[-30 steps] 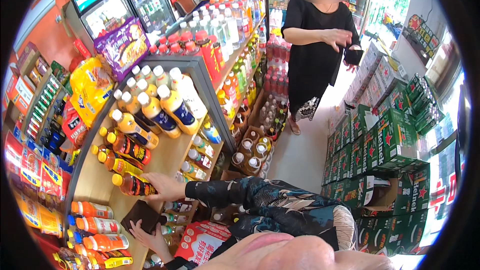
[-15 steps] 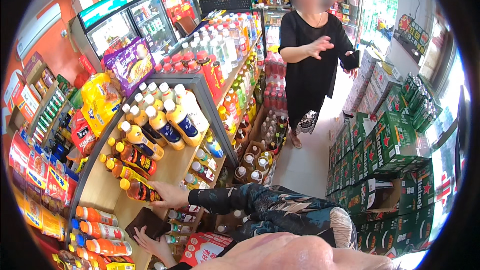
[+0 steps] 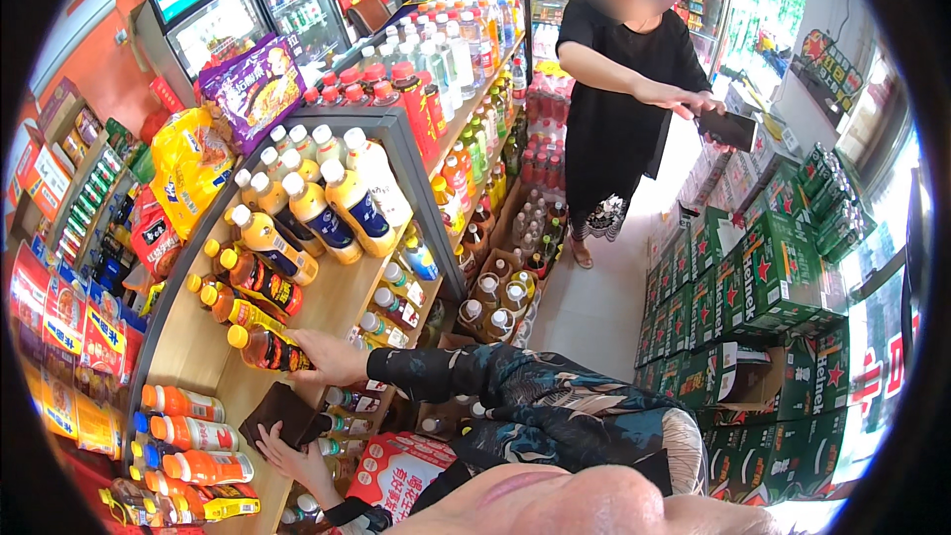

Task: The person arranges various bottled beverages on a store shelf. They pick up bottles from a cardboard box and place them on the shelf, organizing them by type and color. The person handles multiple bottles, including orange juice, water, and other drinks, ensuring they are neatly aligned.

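Note:
My right hand reaches in from the patterned sleeve and closes around the lower end of a dark drink bottle with a yellow cap. That bottle lies tilted on the wooden shelf, beside several similar yellow-capped bottles. Lower down, my left hand holds a dark brown, cloth-like folded piece against the shelf; its exact kind is unclear. Orange drink bottles are left of the brown piece. Bottles with white caps and blue labels stand farther along the shelf.
A person in black stands in the aisle with a dark phone-like thing. Green beer cartons are stacked at right. Noodle packs lie along the shelf's left edge. A red and white carton sits near my left forearm.
The person in black has brought one hand across to the dark phone-like thing, which is now tilted flat. My view has shifted slightly; both my hands keep their places on the bottle and the brown piece.

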Demonstrator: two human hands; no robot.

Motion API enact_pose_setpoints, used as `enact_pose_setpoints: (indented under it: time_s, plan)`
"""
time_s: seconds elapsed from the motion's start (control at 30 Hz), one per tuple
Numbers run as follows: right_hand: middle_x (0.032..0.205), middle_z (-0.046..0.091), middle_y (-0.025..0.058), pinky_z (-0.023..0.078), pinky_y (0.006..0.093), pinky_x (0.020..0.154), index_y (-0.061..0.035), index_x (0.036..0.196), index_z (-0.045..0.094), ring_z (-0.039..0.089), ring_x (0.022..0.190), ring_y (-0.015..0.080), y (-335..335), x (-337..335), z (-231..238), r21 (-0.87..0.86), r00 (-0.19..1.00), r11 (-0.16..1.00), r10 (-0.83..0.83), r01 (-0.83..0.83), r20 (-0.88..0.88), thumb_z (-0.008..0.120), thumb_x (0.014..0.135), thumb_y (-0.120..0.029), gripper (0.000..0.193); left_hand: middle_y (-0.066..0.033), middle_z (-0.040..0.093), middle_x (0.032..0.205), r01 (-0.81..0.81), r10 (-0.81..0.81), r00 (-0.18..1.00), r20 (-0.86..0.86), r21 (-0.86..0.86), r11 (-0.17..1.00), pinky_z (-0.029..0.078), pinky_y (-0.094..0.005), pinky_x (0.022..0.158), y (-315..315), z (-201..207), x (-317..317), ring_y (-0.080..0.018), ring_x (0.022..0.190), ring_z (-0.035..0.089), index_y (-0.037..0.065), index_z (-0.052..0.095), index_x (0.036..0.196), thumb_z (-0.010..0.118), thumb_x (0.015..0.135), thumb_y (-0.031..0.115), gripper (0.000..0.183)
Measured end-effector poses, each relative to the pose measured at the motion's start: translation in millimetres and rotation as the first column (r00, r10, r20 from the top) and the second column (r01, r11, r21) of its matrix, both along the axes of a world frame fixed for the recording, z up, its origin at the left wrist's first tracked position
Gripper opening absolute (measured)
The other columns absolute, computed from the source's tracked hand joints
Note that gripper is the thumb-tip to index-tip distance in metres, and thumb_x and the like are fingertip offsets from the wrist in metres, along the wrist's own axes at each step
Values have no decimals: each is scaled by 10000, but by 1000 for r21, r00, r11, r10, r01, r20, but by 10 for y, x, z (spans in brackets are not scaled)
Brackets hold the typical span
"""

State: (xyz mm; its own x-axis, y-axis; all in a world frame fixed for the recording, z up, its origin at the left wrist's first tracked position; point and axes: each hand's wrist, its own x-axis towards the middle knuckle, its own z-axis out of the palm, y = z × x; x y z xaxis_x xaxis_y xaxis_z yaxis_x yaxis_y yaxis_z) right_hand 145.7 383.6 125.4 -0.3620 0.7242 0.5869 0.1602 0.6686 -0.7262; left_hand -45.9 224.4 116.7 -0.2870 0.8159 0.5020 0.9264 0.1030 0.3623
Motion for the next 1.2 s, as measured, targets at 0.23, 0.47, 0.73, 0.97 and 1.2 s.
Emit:
enact_pose_setpoints:
  time_s: [0.23, 0.47, 0.73, 0.97, 1.2]
  plan:
    - [1234, 534, 254, 411, 432, 1020, 18, 1364, 370, 514, 1175, 403, 23, -43, -63, 41, 998, 998, -59, 57, 30, 659, 862, -473, 760, -96, 368, 1531, -1, 1, 1000, -14, 4, 1000, 153, -555, 1161, 9, -4, 0, -414, 1426, 247, 132, 507, 1279, 692, 667, 74, 641]
    - [1252, 524, 266, 406, 432, 1029, 27, 1372, 363, 507, 1189, 402, 4, -12, -8, 7, 998, 999, -41, 41, 38, 655, 865, -455, 758, -96, 371, 1529, 8, -8, 1000, -23, 24, 1000, 166, -560, 1155, 31, 17, 17, -416, 1424, 250, 141, 502, 1284, 728, 624, 117, 698]
    - [1237, 519, 253, 401, 445, 1023, 21, 1369, 360, 502, 1180, 406, -1, -6, 51, -41, 994, 999, 2, 3, 114, 641, 871, -479, 760, -98, 309, 1561, -35, 59, 993, 107, -212, 977, 139, -580, 1162, -35, 385, 229, -410, 1445, 205, 179, 416, 1426, 860, 499, 230, 1029]
    - [1197, 537, 271, 422, 454, 988, 38, 1352, 364, 524, 1130, 425, 31, 58, 133, -73, 991, 996, 66, -58, 117, 656, 861, -470, 765, -111, 289, 1566, -127, 138, 990, 17, -294, 947, 179, -615, 1135, 284, 389, 266, -441, 1435, 207, 185, 397, 1451, 847, 610, 485, 1000]
    - [1168, 543, 261, 431, 460, 970, 41, 1329, 387, 532, 1112, 428, 101, 106, 168, -50, 989, 993, 113, -109, 98, 684, 834, -430, 745, -132, 326, 1536, -103, 90, 989, -117, -110, 989, 198, -604, 1130, 671, -44, -76, -460, 1412, 234, 161, 432, 1409, 733, 813, 448, 727]
